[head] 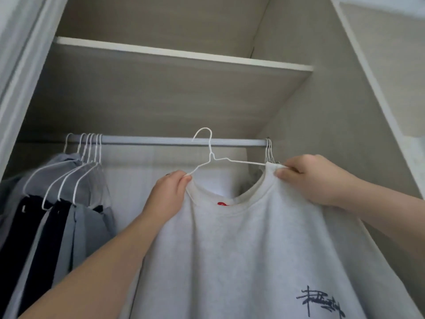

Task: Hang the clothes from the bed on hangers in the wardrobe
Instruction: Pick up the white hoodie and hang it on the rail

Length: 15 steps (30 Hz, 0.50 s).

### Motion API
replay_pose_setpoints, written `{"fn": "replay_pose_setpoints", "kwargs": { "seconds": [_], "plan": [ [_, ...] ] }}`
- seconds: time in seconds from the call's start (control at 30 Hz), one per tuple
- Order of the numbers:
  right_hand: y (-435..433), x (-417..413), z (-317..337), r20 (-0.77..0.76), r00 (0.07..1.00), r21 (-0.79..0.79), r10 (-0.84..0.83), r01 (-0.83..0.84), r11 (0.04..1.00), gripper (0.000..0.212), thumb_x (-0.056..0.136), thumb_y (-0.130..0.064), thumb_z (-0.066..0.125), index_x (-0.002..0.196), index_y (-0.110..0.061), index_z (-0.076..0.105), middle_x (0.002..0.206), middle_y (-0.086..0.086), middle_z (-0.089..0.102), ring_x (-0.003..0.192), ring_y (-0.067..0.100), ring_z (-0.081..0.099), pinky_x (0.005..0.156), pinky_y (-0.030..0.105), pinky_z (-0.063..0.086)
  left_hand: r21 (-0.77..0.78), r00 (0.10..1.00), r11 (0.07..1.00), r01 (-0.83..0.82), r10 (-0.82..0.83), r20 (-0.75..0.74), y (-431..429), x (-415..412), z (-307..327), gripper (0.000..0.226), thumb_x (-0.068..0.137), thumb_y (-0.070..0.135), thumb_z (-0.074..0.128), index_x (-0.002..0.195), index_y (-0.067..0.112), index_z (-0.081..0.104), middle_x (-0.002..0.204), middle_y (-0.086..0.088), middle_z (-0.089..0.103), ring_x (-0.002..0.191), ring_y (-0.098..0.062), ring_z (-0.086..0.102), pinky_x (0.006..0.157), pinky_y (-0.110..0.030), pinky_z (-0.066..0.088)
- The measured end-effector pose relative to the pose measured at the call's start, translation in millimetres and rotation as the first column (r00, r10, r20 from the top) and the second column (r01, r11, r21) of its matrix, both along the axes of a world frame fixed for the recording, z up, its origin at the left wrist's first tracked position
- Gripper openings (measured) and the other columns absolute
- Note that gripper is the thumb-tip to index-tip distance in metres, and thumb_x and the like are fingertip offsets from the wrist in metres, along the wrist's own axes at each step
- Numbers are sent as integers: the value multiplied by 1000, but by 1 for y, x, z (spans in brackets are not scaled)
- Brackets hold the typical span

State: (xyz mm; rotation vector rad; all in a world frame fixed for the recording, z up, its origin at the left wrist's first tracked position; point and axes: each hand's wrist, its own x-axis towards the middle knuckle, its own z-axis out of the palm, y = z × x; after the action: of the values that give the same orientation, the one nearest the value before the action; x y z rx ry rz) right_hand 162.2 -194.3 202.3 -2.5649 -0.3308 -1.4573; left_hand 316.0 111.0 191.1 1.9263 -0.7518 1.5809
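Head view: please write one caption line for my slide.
Left hand and right hand pinch the collar of a grey sweatshirt on a white hanger, its hook at the rail.

left hand [167,194]: grips the left end of the white wire hanger [211,155] together with the collar
right hand [315,178]: pinches the right side of the collar, over the hanger's other arm
sweatshirt [230,249]: light grey, red neck label [222,204], dark print [319,302] lower right
hanger hook: overlaps the rail [149,140]; hooked on or not, unclear
rail left: several hangers with grey and dark clothes [57,215]
rail right: bunched spare hangers [269,153]
above: shelf [184,54]
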Motion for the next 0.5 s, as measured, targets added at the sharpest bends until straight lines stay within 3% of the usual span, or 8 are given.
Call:
{"fn": "replay_pose_setpoints", "kwargs": {
  "seconds": [0.27, 0.4, 0.5],
  "plan": [
    [16, 17, 16, -107, 993, 96, -46, 56, 994, 45, 98, -43, 47, 82, -2, 59, 74, 9, 64, 69, 25, 60, 68, 37, 49, -21, 976, 977, 214, -212, 48, -10, 56, 14, 26, 102, 16, 53, 77, 22, 53, 64, 9, 50, 67, -23, 49, 65, -31, 32],
    [19, 15, 23, -98, 979, 28, -180, 183, 983, 43, 101, -43, 41, 82, -8, 59, 83, 7, 65, 83, 25, 62, 79, 38, 49, 24, 947, 954, 298, -299, 118, -22, 66, 14, 24, 100, 25, 48, 76, 21, 51, 63, 10, 48, 66, -21, 47, 63, -30, 30],
    [21, 12, 26, -115, 958, -47, -264, 260, 965, 45, 101, -45, 38, 81, -9, 55, 80, 5, 63, 82, 24, 60, 77, 38, 48, 71, 924, 936, 344, -351, 151, -33, 68, 17, 26, 98, 28, 44, 78, 16, 56, 66, 6, 50, 70, -20, 49, 66, -35, 37]
  ]
}}
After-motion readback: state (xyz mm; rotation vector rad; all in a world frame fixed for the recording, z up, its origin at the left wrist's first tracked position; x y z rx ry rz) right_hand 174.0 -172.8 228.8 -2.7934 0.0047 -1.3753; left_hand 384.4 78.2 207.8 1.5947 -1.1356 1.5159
